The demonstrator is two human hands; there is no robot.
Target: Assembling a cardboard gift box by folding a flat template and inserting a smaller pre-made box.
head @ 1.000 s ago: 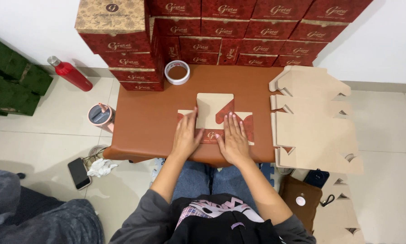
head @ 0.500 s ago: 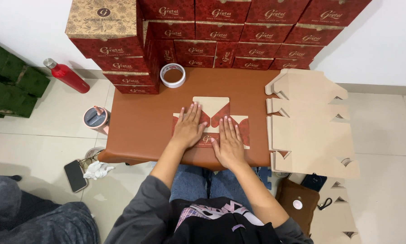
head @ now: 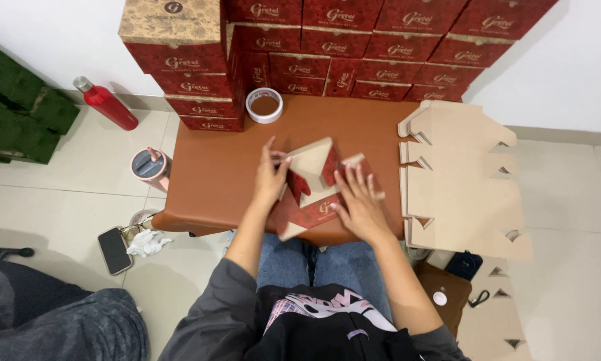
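Our left hand [head: 271,179] pinched the left flap of the red-and-tan box blank [head: 314,190] at the near middle of the brown table [head: 213,167], fingers closed on the raised panel; our right hand [head: 359,204] lay flat, fingers spread, pressing the blank's right side; we judged steady base pressure and folding along the crease mattered; flat blanks [head: 457,180] stacked right.

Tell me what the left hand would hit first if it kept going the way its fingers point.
The left hand points away from the person, up the table. Past the folded box blank's edge, the first thing in line looks like the tape roll, with the stacked red boxes behind it. Depth is uncertain.
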